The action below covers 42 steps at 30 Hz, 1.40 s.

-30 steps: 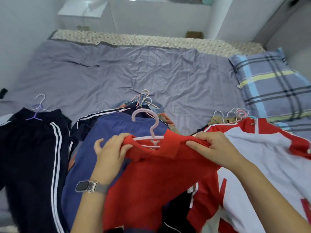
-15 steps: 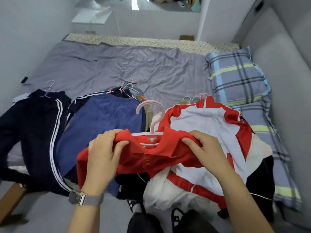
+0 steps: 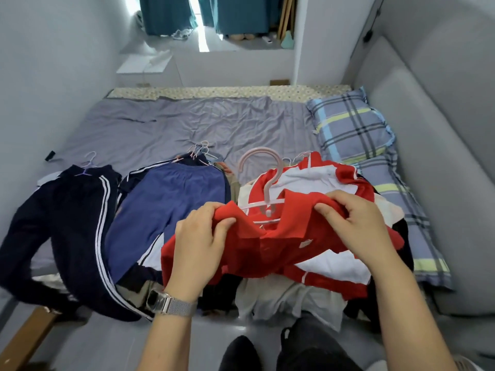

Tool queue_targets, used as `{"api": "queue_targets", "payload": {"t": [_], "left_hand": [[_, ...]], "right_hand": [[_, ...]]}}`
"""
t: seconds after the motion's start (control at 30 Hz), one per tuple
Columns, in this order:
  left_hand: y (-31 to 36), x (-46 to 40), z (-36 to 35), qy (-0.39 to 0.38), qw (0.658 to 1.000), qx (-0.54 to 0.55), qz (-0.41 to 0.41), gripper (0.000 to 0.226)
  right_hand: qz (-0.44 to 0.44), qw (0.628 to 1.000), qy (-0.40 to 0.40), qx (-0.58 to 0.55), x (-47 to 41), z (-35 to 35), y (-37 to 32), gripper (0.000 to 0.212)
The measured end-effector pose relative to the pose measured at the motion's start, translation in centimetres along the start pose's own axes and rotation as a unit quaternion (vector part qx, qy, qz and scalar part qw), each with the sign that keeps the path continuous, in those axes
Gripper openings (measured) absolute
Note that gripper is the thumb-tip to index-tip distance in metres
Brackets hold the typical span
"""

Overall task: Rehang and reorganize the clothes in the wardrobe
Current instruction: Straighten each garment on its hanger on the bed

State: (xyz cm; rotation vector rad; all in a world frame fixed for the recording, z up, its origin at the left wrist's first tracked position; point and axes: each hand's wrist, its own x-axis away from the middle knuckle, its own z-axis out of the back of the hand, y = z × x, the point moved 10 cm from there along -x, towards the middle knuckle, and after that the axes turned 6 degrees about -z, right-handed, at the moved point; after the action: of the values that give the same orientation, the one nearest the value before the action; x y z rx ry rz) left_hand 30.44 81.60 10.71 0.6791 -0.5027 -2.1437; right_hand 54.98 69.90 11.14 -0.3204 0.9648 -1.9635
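Note:
A red polo shirt (image 3: 270,245) hangs on a pink plastic hanger (image 3: 263,180) above the bed's near edge. My left hand (image 3: 201,242) grips its left shoulder and my right hand (image 3: 353,223) grips its right shoulder, both with fingers curled into the cloth. The hanger's hook stands up between my hands. Under the shirt lies a red and white jacket (image 3: 316,180) on a pile of clothes. To the left lie blue shorts (image 3: 166,207) and dark trousers with white stripes (image 3: 67,223), each on a hanger.
The grey bed sheet (image 3: 187,124) is bare at the back. A plaid pillow (image 3: 348,127) lies at the right, next to a padded grey headboard (image 3: 428,129). A wooden piece (image 3: 24,341) sits at the lower left floor. My legs and a dark shoe (image 3: 238,354) are below.
I have stepped back from the bed, so more of the floor and room shows. Both hands keep their hold on the red shirt's shoulders, now held nearer to me over the bed's edge.

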Motion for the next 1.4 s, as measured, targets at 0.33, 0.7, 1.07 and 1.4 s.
{"api": "queue_targets", "payload": {"t": [0.33,0.7,1.07,1.4], "left_hand": [[0.9,3.8,3.6,-0.007,0.999,-0.005,-0.043,0.031],[7.9,4.1,3.5,-0.016,0.99,0.077,-0.115,0.023],[5.7,3.2,-0.4,-0.052,0.984,0.143,-0.092,0.017],[7.1,-2.8,-10.4,-0.161,0.98,0.076,-0.088,0.023]], "right_hand": [[-0.013,1.0,0.007,-0.017,5.8,-0.1,-1.9,0.008],[-0.015,0.989,0.137,0.047,9.9,9.7,-4.3,0.02],[-0.01,0.987,0.144,0.076,8.0,8.3,-2.2,0.017],[-0.065,0.993,0.086,0.051,1.6,8.7,7.5,0.01]]}}
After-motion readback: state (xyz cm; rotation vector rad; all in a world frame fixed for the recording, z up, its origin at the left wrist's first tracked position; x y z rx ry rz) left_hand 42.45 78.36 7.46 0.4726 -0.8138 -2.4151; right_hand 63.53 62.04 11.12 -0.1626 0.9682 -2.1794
